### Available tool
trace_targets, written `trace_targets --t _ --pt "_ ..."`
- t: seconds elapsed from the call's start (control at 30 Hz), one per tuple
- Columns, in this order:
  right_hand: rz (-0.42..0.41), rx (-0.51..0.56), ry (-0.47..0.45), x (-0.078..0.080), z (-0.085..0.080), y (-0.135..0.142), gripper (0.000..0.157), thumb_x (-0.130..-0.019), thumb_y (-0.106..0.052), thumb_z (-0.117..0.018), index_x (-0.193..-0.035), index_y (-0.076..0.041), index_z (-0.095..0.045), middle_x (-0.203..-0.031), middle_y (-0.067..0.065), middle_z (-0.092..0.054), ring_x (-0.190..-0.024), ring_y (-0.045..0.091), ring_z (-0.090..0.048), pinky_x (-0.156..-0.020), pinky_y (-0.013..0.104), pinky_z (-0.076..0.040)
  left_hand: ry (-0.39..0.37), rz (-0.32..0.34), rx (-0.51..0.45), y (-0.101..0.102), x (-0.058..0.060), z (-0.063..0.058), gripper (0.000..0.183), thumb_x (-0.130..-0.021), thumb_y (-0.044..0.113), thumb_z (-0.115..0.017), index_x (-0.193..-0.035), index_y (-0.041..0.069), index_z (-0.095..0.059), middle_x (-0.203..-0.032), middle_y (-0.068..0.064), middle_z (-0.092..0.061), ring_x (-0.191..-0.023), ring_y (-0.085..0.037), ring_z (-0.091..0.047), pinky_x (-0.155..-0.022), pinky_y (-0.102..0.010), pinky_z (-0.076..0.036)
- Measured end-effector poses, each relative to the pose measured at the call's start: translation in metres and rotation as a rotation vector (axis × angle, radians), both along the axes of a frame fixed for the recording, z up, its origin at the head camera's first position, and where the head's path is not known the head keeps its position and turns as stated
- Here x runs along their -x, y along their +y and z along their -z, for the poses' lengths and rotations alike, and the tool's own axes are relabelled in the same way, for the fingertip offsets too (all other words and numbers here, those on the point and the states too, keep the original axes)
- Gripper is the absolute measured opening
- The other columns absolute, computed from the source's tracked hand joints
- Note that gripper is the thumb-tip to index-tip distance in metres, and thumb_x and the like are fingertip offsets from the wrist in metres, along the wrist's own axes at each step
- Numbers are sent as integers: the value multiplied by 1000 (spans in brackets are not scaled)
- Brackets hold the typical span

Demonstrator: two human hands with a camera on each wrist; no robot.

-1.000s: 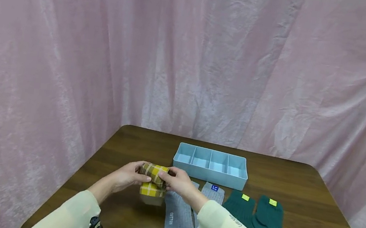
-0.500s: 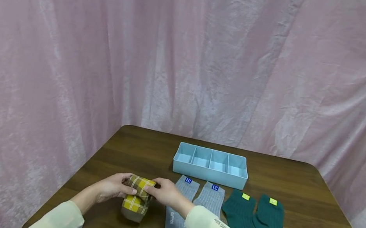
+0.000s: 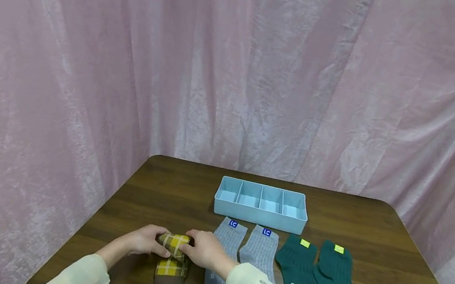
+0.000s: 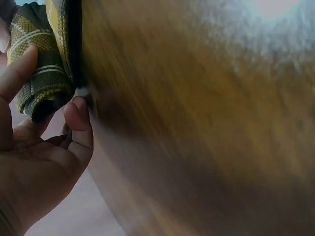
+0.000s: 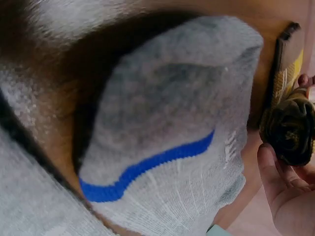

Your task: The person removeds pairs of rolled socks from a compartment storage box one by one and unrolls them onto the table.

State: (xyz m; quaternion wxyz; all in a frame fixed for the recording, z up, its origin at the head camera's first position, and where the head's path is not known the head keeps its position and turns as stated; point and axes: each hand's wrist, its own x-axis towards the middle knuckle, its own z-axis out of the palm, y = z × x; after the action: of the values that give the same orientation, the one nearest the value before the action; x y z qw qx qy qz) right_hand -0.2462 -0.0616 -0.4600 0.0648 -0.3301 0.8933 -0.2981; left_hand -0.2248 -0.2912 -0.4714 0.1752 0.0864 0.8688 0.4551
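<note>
A yellow-and-brown plaid sock (image 3: 171, 267) lies on the table, its far part rolled up and its brown-edged end flat toward me. My left hand (image 3: 141, 242) pinches the roll's left end, the thumb on top. At the right end, my right hand (image 3: 204, 252) grips the same roll. The left wrist view gives one end of the rolled sock (image 4: 39, 73) between thumb and fingers. Spiral layers of the roll (image 5: 290, 130) show beside the fingers in the right wrist view. Whether one sock or two are rolled together, I cannot tell.
Two grey socks (image 3: 261, 250) lie right of the plaid one, partly under my right forearm. Two green socks (image 3: 334, 281) lie farther right. Behind them stands a light blue box (image 3: 259, 215) with several compartments. Pink curtains (image 3: 239, 65) hang beyond the wooden table (image 3: 176, 188).
Both hands have brought the plaid sock down and toward me, first leftward, then slightly right. It was raised and now lies on the table. The grey socks' labels have come into view.
</note>
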Motion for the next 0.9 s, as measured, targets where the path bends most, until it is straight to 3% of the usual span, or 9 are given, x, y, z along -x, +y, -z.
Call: trace_targets --t 0.13,0.27,0.43,0.73,0.9 --pt "-2 -16 25 -1 1 1 39 -95 -31 -68 -123 -5 -68 -110 7 -72 -91 15 -67 -76 30 -53 82 46 66 0 5 3 54 -80 16 -84 -126 0 -60 -113 -7 -63 -97 -23 -57 -83 -42 -49" --pt "3 -23 19 -1 2 2 40 -95 -31 -67 -124 -3 -67 -112 8 -71 -94 17 -67 -78 31 -53 143 94 75 1 9 5 56 -81 16 -83 -131 7 -59 -122 -8 -59 -102 -23 -56 -85 -44 -48" --pt "0 -6 30 -6 0 10 46 -97 -31 -65 -132 -2 -61 -122 12 -66 -106 23 -64 -87 37 -53 148 140 90 3 14 2 46 -83 15 -81 -126 9 -64 -113 -2 -65 -94 -20 -58 -79 -41 -49" --pt "-44 22 260 -29 -2 29 38 -98 -24 -64 -131 -5 -62 -126 8 -60 -110 21 -62 -90 37 -52 156 160 194 5 29 -8 33 -84 20 -79 -115 9 -70 -115 -4 -62 -101 -22 -55 -88 -47 -46" --pt "-115 17 379 -41 4 33 29 -96 -23 -66 -121 -8 -69 -117 2 -65 -103 14 -64 -85 31 -53 85 150 170 8 37 -9 36 -84 14 -79 -118 7 -69 -108 -2 -66 -94 -20 -58 -85 -43 -48"
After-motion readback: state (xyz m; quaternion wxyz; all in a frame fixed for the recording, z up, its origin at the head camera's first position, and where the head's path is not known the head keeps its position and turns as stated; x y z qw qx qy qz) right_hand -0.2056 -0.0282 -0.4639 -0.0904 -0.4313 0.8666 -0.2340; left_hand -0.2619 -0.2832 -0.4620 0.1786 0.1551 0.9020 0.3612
